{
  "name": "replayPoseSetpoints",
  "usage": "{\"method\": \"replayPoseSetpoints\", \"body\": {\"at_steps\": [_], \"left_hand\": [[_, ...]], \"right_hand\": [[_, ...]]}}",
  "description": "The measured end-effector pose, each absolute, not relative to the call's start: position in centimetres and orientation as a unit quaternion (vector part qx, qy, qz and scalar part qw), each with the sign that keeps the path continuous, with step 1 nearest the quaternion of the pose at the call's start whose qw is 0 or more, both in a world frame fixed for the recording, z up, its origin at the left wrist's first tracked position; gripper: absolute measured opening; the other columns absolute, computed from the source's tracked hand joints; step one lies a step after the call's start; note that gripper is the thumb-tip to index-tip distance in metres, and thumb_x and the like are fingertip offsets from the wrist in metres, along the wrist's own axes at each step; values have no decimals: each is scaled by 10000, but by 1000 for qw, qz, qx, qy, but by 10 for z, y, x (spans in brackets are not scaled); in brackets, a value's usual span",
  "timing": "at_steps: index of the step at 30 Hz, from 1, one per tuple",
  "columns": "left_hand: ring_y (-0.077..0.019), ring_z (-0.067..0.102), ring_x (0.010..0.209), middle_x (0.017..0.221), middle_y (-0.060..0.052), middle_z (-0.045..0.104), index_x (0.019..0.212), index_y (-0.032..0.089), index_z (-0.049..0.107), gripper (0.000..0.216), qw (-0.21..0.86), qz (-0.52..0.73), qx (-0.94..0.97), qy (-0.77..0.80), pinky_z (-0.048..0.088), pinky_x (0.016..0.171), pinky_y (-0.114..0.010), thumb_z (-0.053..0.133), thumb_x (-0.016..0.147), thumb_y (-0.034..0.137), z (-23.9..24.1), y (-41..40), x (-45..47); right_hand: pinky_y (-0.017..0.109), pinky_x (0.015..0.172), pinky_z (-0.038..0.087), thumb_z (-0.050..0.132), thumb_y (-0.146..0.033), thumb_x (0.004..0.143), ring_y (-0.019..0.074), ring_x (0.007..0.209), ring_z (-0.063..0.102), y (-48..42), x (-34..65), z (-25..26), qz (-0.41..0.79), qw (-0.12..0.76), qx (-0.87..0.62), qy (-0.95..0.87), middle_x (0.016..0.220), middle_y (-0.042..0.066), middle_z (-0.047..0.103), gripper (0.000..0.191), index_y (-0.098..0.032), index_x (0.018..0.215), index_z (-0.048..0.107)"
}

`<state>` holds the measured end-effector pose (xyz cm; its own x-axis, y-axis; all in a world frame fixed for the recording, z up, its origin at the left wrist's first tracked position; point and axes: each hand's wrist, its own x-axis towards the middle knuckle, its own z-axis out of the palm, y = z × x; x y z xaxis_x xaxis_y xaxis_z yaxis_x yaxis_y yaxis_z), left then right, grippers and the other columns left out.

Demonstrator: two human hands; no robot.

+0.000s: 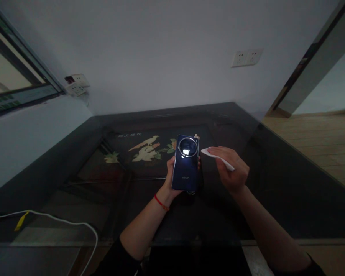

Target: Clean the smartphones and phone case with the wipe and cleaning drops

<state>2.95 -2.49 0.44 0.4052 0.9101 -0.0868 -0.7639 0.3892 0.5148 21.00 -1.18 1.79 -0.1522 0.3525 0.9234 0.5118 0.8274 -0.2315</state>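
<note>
A dark blue smartphone (pixel 185 168) is held upright over the table, its back with a large round camera ring facing me. My left hand (pixel 170 176) is closed around it from behind, with fingertips showing at its right edge. A red cord bracelet circles that wrist. Just right of the phone, my right hand (pixel 232 166) pinches a folded white tissue (pixel 218 157) between thumb and fingers. A small gap separates the tissue from the phone. Small dangling bits, too small to make out, show at the phone's top right corner and below its bottom edge.
The dark glossy table (pixel 109 126) bears a bird-and-flower picture (pixel 146 149). A white cable (pixel 60 220) with a yellow tag (pixel 21 221) crosses the left front corner. Wall sockets (pixel 246 58) are at the back right, others (pixel 76 85) at the left by the window.
</note>
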Motion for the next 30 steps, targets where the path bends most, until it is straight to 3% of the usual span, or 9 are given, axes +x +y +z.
{"method": "replayPoseSetpoints", "body": {"at_steps": [6, 15, 21, 30], "left_hand": [[-161, 650, 828, 908, -53, 725, 974, 123, 657, 393, 790, 540, 167, 237, 462, 856, -276, 581, 780, 455, 4, -30, 35], [-162, 638, 759, 836, -28, 703, 949, 143, 634, 434, 799, 531, 153, 236, 474, 820, -298, 607, 737, 520, -6, -29, 35], [-184, 652, 854, 910, -56, 721, 927, 140, 648, 426, 787, 546, 170, 234, 472, 869, -300, 641, 711, 507, 2, -32, 38], [-258, 641, 948, 847, -58, 714, 921, 146, 671, 523, 739, 563, 235, 286, 470, 871, -345, 749, 597, 548, -6, -34, 39]], "right_hand": [[428, 922, 539, 573, -79, 840, 210, 1021, 674, -18, 195, 12, -76, 522, -230, -817, 1129, 53, 708, 467, -253, 1273, 568], [455, 918, 544, 575, -113, 861, 231, 1015, 646, -18, 186, 6, -105, 507, -247, -819, 1079, 91, 684, 420, -231, 1265, 576], [464, 934, 517, 567, -104, 862, 223, 997, 620, -18, 184, 6, -95, 508, -262, -815, 1050, 85, 663, 414, -234, 1255, 581], [445, 877, 518, 513, -163, 903, 235, 990, 613, -27, 175, 9, 13, 529, -297, -795, 1046, 79, 669, 368, -272, 1242, 606]]}}
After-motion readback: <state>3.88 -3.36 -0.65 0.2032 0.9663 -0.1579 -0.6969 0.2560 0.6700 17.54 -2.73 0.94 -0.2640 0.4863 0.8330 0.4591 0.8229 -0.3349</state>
